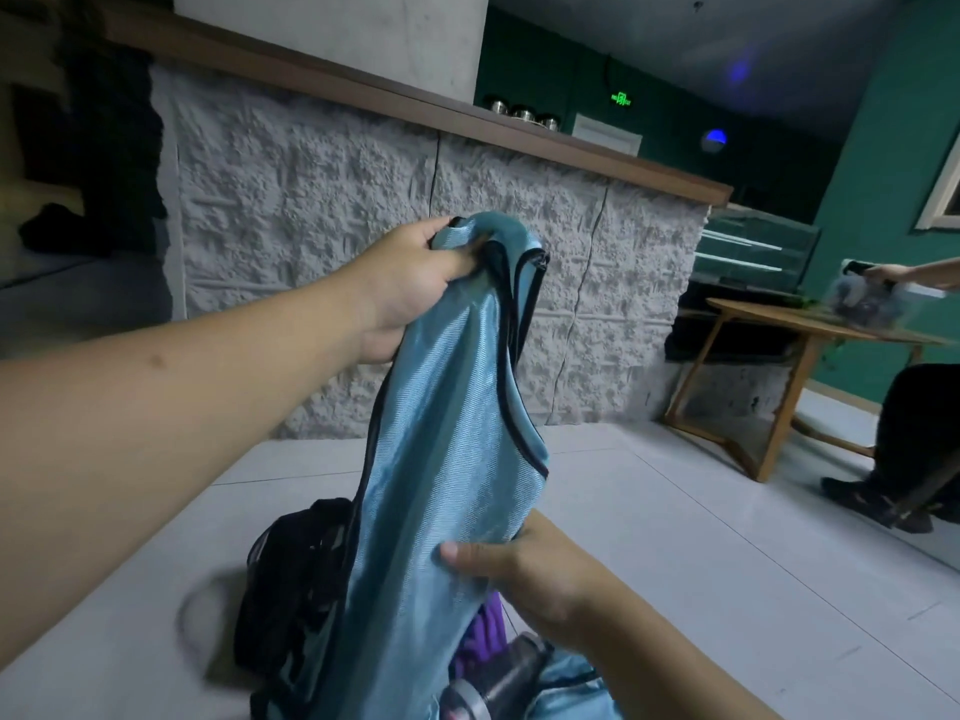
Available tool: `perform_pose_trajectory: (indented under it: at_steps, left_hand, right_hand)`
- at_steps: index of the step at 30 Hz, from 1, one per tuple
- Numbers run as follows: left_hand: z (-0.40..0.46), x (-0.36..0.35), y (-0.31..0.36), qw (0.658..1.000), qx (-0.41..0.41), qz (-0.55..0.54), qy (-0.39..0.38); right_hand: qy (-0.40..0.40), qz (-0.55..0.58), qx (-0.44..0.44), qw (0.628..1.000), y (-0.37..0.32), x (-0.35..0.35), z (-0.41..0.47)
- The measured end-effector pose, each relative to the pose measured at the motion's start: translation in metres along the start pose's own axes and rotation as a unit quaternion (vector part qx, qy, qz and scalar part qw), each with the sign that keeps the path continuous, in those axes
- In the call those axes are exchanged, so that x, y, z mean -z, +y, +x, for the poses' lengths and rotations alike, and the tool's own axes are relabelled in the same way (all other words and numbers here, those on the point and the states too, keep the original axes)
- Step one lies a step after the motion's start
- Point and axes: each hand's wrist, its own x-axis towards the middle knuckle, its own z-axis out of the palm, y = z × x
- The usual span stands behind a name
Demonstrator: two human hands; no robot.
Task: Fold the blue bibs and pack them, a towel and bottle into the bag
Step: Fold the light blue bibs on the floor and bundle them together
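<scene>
I count one blue bib (441, 407) lifted in the middle of the frame, and more of the same blue fabric (566, 688) lying at the bottom edge; whether that is a second bib I cannot tell. There is one black mesh bag (296, 574) at lower centre-left, one bottle (498, 683) at bottom centre, and one bunch of purple cloth (483, 636) just above the bottle, which may be the towel.

My left hand (410, 283), left of centre in the frame, is curled tight round the top of the bib, thumb over the gathered shoulder straps. My right hand (524, 569), at lower centre-right, pinches the bib's lower part, thumb flat on the front and fingers tucked behind the cloth. The bib hangs stretched between the two hands, its lower end falling in front of the bag.

The bib is shiny, finely ribbed fabric edged with dark piping around the armholes and neck. The bag is soft, see-through netting, slumped on the pale tiled floor (675, 563). The bottle looks metallic grey and cylindrical, lying on its side, touching the purple cloth.

Across the upper half of the frame runs one counter with a rough white stone-textured front (322, 210) and a brown wooden top (467, 122), carrying three shiny metal pots (524, 114). At the right edge stands one wooden table (779, 324), and another person's hand (883, 274) holds a clear container over it.
</scene>
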Motion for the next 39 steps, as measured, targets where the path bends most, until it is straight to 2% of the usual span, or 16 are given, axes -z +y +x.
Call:
perform_pose_trajectory:
  at_steps: [3,5,8,11,14,19,22,27,29,31,34,39]
  left_hand:
    - [0.005,0.014,-0.013,0.995,0.052,0.050,0.061]
    - [0.009,0.034,-0.033,0.981,0.129,0.083,0.119]
    - [0.005,0.061,-0.069,0.950,0.282,0.009,0.135]
    - [-0.004,0.075,-0.099,0.936,0.302,-0.091,0.156]
    - [-0.020,0.072,-0.125,0.933,0.289,-0.165,0.136]
    - [-0.056,0.050,-0.143,0.919,0.384,-0.083,0.031]
    - [-0.070,0.033,-0.135,0.925,0.358,-0.118,-0.055]
    - [-0.064,0.034,-0.136,0.966,0.226,-0.110,-0.061]
    - [-0.061,0.032,-0.132,0.982,0.170,-0.065,-0.056]
    - [-0.059,0.030,-0.128,0.992,0.115,0.004,-0.059]
    - [-0.059,0.036,-0.114,0.990,0.087,0.093,-0.060]
    - [-0.064,0.045,-0.094,0.987,0.086,0.120,-0.056]
  right_hand:
    - [0.020,0.051,-0.022,0.998,0.000,-0.001,-0.003]
    - [0.006,0.110,-0.017,0.994,-0.007,0.000,-0.005]
    - [-0.024,0.160,-0.005,0.987,-0.018,0.005,-0.008]
    - [-0.036,0.193,-0.002,0.981,-0.026,0.007,-0.005]
    - [-0.011,0.226,0.007,0.974,-0.033,0.009,0.001]
    - [0.063,0.244,0.017,0.968,-0.047,0.018,0.011]
    - [0.077,0.235,0.016,0.969,-0.049,0.023,0.017]
    - [0.043,0.183,0.038,0.981,-0.053,0.031,0.015]
    - [0.055,0.159,0.041,0.985,-0.052,0.034,0.015]
    - [0.090,0.133,0.048,0.986,-0.050,0.035,0.017]
    - [0.153,0.091,0.058,0.982,-0.045,0.041,0.020]
    - [0.235,-0.025,0.075,0.969,-0.040,0.045,0.016]
